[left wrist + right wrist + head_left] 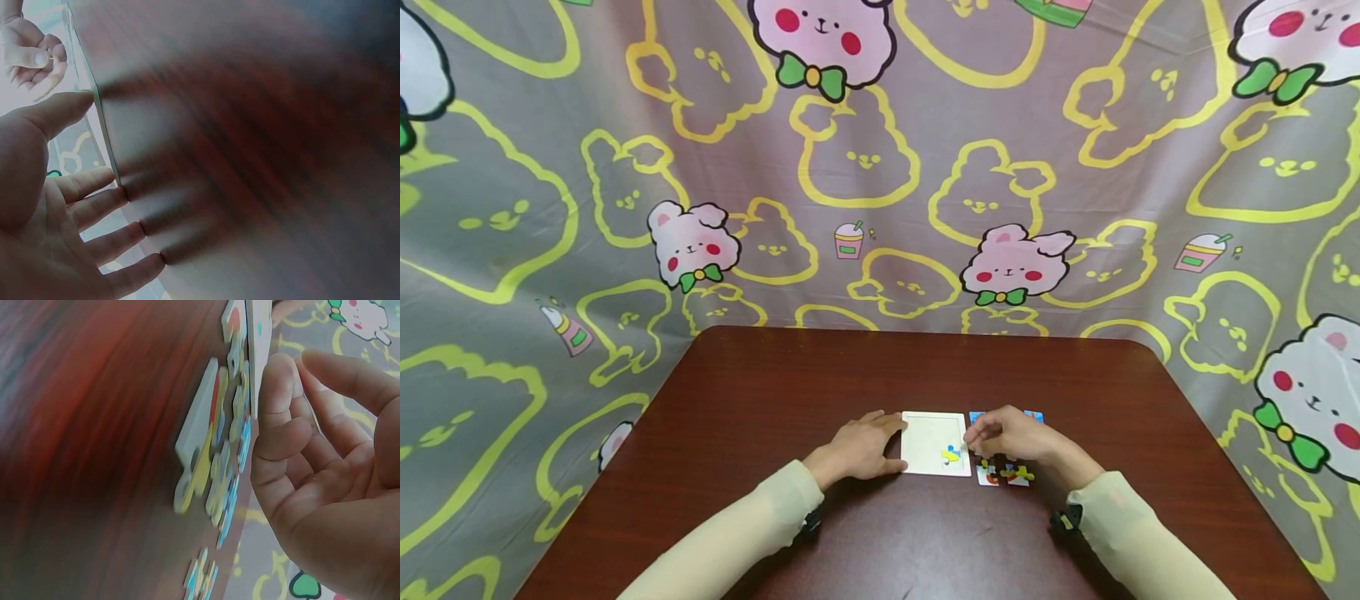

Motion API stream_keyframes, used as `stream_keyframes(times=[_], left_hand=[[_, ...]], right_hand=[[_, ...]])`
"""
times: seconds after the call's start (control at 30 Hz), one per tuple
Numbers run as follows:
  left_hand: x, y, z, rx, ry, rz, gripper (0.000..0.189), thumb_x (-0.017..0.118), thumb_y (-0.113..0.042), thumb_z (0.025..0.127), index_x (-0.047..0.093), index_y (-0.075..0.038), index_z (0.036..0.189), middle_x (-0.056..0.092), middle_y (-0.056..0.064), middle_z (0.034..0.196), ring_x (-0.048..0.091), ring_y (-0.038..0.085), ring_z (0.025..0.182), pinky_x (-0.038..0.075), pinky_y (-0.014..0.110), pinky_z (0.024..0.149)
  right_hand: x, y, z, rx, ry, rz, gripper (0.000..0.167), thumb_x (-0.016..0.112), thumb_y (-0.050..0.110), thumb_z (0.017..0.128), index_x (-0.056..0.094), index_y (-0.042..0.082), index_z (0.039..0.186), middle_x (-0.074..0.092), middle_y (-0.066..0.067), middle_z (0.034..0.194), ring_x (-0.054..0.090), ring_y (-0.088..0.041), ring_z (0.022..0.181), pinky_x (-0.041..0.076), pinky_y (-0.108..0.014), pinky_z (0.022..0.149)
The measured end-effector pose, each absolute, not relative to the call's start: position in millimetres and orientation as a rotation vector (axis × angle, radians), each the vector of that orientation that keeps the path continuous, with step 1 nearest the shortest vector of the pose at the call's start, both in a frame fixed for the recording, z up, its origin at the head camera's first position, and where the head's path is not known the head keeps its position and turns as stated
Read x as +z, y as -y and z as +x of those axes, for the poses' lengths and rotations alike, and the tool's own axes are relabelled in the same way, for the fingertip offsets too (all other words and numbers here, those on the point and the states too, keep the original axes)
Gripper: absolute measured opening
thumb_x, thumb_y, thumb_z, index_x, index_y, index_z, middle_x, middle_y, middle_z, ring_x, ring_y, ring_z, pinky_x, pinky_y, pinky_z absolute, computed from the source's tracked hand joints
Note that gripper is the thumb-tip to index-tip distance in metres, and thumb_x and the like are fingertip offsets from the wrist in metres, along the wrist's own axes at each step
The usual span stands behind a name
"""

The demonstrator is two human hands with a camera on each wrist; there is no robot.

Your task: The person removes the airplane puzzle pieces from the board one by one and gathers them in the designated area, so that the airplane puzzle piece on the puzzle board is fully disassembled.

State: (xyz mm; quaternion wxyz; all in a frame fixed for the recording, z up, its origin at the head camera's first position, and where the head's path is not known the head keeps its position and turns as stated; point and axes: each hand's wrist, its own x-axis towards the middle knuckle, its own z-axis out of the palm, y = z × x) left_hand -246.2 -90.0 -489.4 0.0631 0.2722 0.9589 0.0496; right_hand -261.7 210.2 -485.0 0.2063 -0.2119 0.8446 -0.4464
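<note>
A shallow white puzzle tray (928, 442) lies flat on the table, with one yellow-and-blue jigsaw piece (951, 455) in its lower right corner. My left hand (861, 446) rests at the tray's left side, fingers spread and fingertips touching the edge, as the left wrist view also shows with that hand (56, 219). Just above the tray's right edge hovers my right hand (1011, 433). Its fingers are loosely bent with the tips close together, and no piece shows between them in the right wrist view of the hand (325, 462). Beneath it lie several colourful jigsaw pieces (987, 475), partly hidden.
The dark red-brown wooden table (820, 375) has rounded far corners. A grey patterned curtain (910, 225) hangs behind and along both sides of it. One loose piece (200, 450) leans tilted beside the others in the right wrist view.
</note>
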Motion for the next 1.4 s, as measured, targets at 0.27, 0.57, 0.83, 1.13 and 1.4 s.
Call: stream_keyframes(times=[0.27, 0.57, 0.83, 1.13, 1.4], left_hand=[[-490, 91, -246, 0.156, -2.897, 0.826, 0.07, 0.065, -0.054, 0.09, 0.048, -0.019, 0.148, 0.043, 0.002, 0.158, 0.038, 0.029, 0.147, 0.045, 0.054, 0.108], [-491, 91, -247, 0.152, -2.9, 0.836, 0.07, 0.065, -0.054, 0.09, 0.048, -0.019, 0.148, 0.044, 0.002, 0.157, 0.039, 0.029, 0.147, 0.046, 0.054, 0.108], [-492, 91, -248, 0.147, -2.899, 0.834, 0.07, 0.065, -0.055, 0.09, 0.048, -0.019, 0.148, 0.044, 0.002, 0.157, 0.039, 0.029, 0.147, 0.045, 0.053, 0.108], [-491, 91, -249, 0.151, -2.896, 0.828, 0.07, 0.065, -0.055, 0.09, 0.048, -0.019, 0.148, 0.044, 0.002, 0.157, 0.039, 0.029, 0.147, 0.045, 0.053, 0.109], [-492, 91, -249, 0.138, -2.894, 0.82, 0.07, 0.065, -0.055, 0.09, 0.048, -0.02, 0.148, 0.044, 0.001, 0.158, 0.038, 0.028, 0.147, 0.045, 0.052, 0.109]], right_hand=[[-486, -196, -264, -1.224, -2.368, -0.666, 0.018, 0.07, 0.002, 0.086, 0.073, -0.001, 0.103, 0.074, -0.017, 0.093, 0.059, -0.009, 0.069, 0.043, -0.021, 0.052], [-489, -189, -267, -1.257, -2.333, -0.679, 0.019, 0.071, -0.002, 0.082, 0.072, -0.004, 0.102, 0.075, -0.02, 0.095, 0.066, -0.014, 0.078, 0.054, -0.025, 0.067], [-491, -186, -267, -1.25, -2.319, -0.658, 0.017, 0.071, 0.001, 0.085, 0.072, -0.004, 0.101, 0.074, -0.019, 0.09, 0.063, -0.012, 0.075, 0.054, -0.026, 0.067], [-493, -184, -267, -1.281, -2.316, -0.659, 0.017, 0.071, 0.001, 0.085, 0.072, -0.005, 0.102, 0.072, -0.02, 0.089, 0.06, -0.008, 0.073, 0.047, -0.021, 0.061], [-493, -181, -269, -1.297, -2.348, -0.63, 0.018, 0.071, 0.001, 0.084, 0.073, -0.003, 0.101, 0.073, -0.015, 0.087, 0.059, -0.01, 0.073, 0.047, -0.021, 0.06]])
